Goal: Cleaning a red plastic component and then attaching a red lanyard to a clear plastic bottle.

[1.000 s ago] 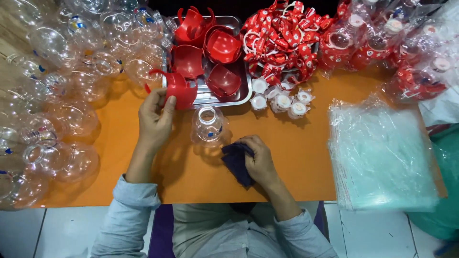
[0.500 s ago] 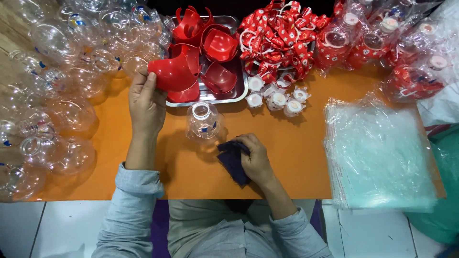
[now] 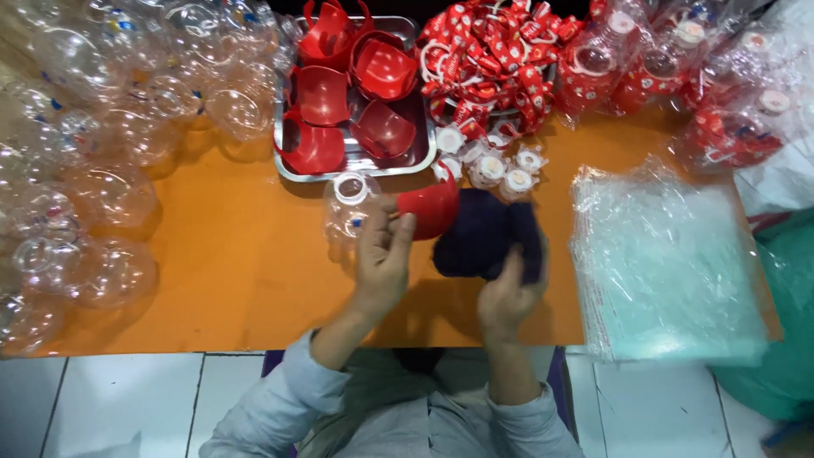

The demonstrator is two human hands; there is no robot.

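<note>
My left hand (image 3: 383, 259) grips a red plastic cup-shaped piece (image 3: 431, 208) just in front of a clear round bottle (image 3: 349, 208) that stands on the orange table (image 3: 229, 254). My right hand (image 3: 507, 293) holds a dark blue cloth (image 3: 483, 237) against the red piece. Behind them a metal tray (image 3: 287, 165) carries several more red pieces (image 3: 356, 93).
Many clear round bottles (image 3: 93, 170) crowd the table's left side. A heap of red-and-white straps (image 3: 496, 64) and several white caps (image 3: 496, 165) lie behind my hands. Bagged finished bottles (image 3: 704, 76) fill the back right, and a stack of clear plastic bags (image 3: 670, 263) lies at right.
My left hand took a red piece from the tray and brought it down to the right. My right hand spread the cloth and moved it up against the piece.
</note>
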